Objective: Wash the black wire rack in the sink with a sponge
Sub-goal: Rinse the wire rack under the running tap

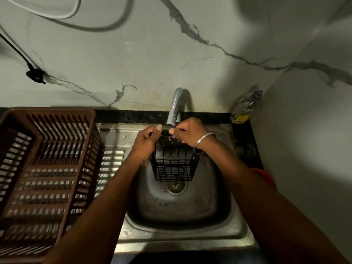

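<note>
A black wire rack [173, 166] hangs over the steel sink [182, 235], right under the tap [175, 106]. My left hand [145, 141] grips the rack's top left edge. On the rack's top right edge rests my right hand [190, 133], fingers closed around it, with a metal bangle on the wrist. Water splashes on the rack's top between the two hands. No sponge is visible.
A brown plastic dish basket [47, 168] stands on the drainboard at the left. A dish soap bottle [245, 107] sits in the back right corner by the wall. Something orange [264, 175] shows at the right of the sink. The drain [176, 185] lies below the rack.
</note>
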